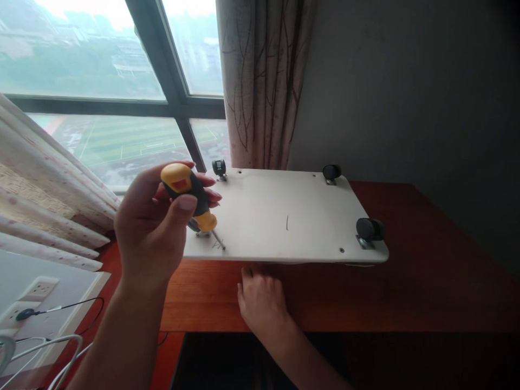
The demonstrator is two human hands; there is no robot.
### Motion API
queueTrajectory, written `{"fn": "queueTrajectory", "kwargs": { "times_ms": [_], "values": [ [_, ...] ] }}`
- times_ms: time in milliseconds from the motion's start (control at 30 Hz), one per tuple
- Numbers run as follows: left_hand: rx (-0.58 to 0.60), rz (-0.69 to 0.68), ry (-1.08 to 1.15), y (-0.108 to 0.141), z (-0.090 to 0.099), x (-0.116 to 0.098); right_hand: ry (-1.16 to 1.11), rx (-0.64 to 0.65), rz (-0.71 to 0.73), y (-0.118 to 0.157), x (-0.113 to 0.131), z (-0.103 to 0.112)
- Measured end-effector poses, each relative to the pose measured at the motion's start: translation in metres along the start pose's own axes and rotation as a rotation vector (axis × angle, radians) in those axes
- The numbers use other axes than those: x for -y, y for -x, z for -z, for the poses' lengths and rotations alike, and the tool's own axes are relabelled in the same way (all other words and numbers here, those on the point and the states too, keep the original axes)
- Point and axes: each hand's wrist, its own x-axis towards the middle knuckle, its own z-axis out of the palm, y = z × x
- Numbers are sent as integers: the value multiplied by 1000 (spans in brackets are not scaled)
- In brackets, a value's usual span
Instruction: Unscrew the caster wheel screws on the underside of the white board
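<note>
My left hand (154,222) is wrapped round the yellow and black handle of a screwdriver (182,179). The shaft slants down to the right, its tip at a screw (223,248) near the front left corner of a white board (268,211). By that corner, a caster is mostly hidden behind the handle. Black casters stand upright at the other corners: far left (219,168), far right (331,173) and near right (369,230). My right hand (264,298) rests on the wooden table, loosely curled at the board's front edge; most of its fingertips are hidden.
The reddish-brown table (414,260) extends right of the board. Behind it are a curtain (264,81) and a grey wall (398,86). A window (134,141) and another curtain (44,184) are on the left, above wall sockets (38,290) and cables (69,341).
</note>
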Motion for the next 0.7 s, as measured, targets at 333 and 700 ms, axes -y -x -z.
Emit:
{"fn": "queueTrajectory", "kwargs": {
  "times_ms": [333,700],
  "values": [
    [-42,-40,-25,-6,5,-2,29,9,162,13,-25,6],
    [-72,-221,34,-43,12,19,-408,-46,372,16,-34,73]
  ]
}}
